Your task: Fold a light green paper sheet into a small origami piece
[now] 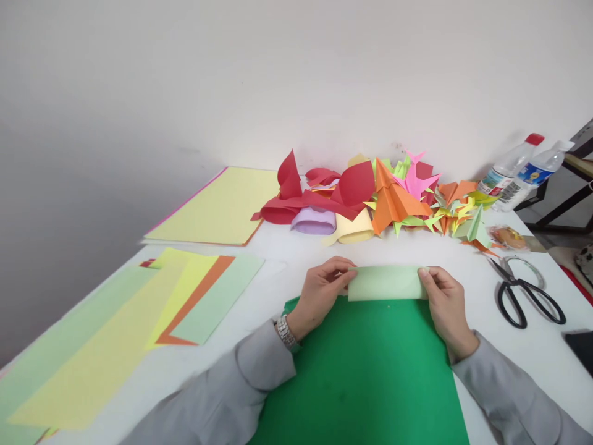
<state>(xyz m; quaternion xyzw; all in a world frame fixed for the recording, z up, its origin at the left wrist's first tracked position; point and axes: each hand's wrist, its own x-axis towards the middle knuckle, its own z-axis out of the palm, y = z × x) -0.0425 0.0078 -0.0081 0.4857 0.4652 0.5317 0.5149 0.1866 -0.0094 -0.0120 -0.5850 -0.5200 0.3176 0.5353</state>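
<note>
A pale green strip of paper [386, 283] is stretched level between my two hands. My left hand [324, 289] pinches its left end between thumb and fingers. The right end is pinched by my right hand [445, 303], its thumb lying on the front of the paper. Below and behind the strip spreads a large green sheet [370, 371], and both wrists are over its sides. Whether the strip is folded or a single layer, I cannot tell. The fingers behind the paper are partly hidden.
Coloured paper sheets [106, 346] overlap at the left, with larger yellow sheets [217, 204] behind. Folded paper shapes [393, 201] pile along the wall. Black-handled scissors [514, 284], a tape roll [540, 272] and two plastic bottles [509, 164], [537, 170] are at the right.
</note>
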